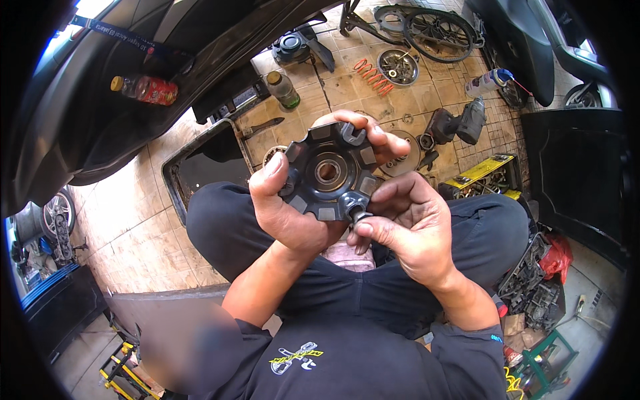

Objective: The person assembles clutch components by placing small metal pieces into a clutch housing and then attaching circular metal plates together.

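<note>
My left hand (293,207) grips a dark round metal part (327,175) with a centre bearing hole and several arms around its rim, held face-up above my lap. Its fingers wrap over the far edge and its thumb lies on the left rim. My right hand (407,227) pinches a small dark piece (358,215) at the part's lower right arm, between thumb and fingertips. I sit with knees bent in dark trousers.
On the tiled floor lie a black tray (175,175), a plastic bottle (283,89), an orange spring (372,75), a round clutch part (398,67), a spray can (488,81), a power tool (460,123), a yellow toolbox (485,175) and a wheel (437,33).
</note>
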Demonstrator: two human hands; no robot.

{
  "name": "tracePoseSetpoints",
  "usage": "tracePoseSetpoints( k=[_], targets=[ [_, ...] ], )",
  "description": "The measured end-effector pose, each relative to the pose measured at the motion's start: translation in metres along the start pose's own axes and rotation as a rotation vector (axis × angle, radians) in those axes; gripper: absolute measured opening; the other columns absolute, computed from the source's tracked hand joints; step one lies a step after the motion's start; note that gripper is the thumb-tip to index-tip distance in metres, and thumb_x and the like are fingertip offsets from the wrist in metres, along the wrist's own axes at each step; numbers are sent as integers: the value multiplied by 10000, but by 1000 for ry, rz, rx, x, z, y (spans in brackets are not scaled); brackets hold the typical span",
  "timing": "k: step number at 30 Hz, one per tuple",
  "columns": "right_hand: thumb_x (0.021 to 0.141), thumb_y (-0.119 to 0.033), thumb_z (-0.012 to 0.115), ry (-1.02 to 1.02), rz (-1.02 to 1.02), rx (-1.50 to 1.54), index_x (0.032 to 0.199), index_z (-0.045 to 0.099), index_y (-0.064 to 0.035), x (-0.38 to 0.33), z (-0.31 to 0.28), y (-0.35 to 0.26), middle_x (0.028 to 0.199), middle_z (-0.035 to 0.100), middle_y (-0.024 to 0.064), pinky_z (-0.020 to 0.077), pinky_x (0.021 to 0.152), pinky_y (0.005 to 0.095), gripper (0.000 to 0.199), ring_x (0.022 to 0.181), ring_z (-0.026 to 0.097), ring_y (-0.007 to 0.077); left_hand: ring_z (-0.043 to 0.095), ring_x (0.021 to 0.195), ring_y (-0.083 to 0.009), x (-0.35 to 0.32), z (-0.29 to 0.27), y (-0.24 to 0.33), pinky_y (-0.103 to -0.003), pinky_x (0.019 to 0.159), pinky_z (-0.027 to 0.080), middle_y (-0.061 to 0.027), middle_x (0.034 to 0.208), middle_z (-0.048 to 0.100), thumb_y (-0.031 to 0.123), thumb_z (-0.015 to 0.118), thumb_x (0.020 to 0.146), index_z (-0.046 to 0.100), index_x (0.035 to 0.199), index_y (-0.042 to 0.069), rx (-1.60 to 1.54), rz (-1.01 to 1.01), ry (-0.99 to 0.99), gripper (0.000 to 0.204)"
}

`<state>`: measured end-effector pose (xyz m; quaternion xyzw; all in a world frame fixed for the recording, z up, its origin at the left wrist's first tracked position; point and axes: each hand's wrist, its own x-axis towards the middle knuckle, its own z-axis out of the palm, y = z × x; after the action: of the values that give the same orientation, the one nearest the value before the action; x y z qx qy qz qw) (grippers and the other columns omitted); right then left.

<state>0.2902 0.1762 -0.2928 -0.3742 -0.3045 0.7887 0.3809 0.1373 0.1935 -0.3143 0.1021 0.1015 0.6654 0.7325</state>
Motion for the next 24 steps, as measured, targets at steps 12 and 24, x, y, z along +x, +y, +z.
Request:
tracePoseSetpoints(
  k=[12, 24],
  targets=[
    [837, 117, 719, 4, -274, -316, 1051, 578, 14, 3, -6, 11, 954, 679, 114, 591, 727, 308, 276, 864, 705, 175, 582, 1068, -349, 1, -11, 6, -524, 1090, 385, -195, 1184, 559, 593, 471, 878, 484, 1325, -34, -91, 86, 11, 770],
    [635, 48, 721, -111, -1206, -1288, 951, 640, 61, 30, -10, 12, 917, 608, 155, 544, 596, 373, 327, 711, 620, 293, 596, 1088, -384, -6, -7, -9, -561, 1055, 455, -194, 1087, 599, 583, 382, 956, 539, 1228, -27, -112, 65, 277, 686]
  ],
)
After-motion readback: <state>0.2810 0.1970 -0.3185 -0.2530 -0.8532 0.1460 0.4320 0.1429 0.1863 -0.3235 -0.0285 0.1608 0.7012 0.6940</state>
